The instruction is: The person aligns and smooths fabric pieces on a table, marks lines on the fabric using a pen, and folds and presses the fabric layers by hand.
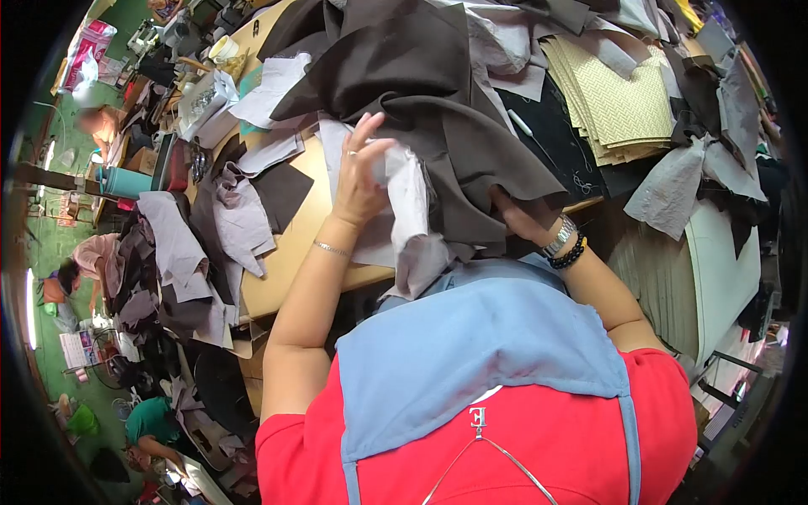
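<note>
On my feed I log dark cloth (421, 88) heaped on the table (307, 215), hanging over its near edge. Left hand (364, 177): above the table, fingers loosely spread beside pale cloth (410, 202); blurred, contact unclear. Right hand (523, 222): at the table's near edge, fingers hidden by dark cloth; I cannot tell their grip. Yellow sheets (619, 105): table's right side

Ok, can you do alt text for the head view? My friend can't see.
A person in a blue apron has their right hand partly hidden by dark cloth at a cluttered table; their left hand is open beside pale cloth.
</note>
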`<action>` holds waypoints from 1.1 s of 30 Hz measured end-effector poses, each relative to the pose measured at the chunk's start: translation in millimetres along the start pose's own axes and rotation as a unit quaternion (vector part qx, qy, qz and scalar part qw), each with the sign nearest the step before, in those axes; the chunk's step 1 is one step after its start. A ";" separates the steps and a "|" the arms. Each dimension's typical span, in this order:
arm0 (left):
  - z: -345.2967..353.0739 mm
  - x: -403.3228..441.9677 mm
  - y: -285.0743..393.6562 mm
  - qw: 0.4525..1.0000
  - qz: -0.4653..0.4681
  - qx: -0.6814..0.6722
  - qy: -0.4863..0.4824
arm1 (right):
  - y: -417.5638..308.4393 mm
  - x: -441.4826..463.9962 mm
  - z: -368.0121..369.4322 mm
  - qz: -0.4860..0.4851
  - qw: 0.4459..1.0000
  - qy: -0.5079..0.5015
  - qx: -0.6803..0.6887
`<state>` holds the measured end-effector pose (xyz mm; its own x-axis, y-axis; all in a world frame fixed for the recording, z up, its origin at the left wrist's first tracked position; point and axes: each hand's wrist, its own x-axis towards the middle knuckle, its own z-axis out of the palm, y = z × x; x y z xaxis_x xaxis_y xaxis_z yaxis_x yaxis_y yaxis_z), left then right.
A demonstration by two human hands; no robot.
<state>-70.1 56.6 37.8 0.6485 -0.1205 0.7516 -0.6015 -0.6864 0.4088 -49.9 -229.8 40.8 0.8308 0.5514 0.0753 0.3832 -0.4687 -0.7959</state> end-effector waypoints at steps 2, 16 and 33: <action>-4.1 -6.6 -14.3 0.996 -0.045 -0.029 -0.065 | 1.0 1.9 -5.3 -0.057 0.995 -0.003 -0.080; -243.8 81.8 134.4 0.873 -0.207 0.397 0.193 | 12.7 49.6 -7.8 -0.042 0.930 0.024 0.364; -54.7 -19.5 30.3 0.955 -0.296 0.006 -0.004 | -10.7 26.8 11.9 -0.116 0.964 -0.131 0.198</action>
<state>-126.6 77.4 63.8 0.8765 0.2867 0.3867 -0.1223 -0.6443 0.7549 -36.5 -201.7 44.2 0.5914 0.7892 0.1654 0.3184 -0.0401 -0.9471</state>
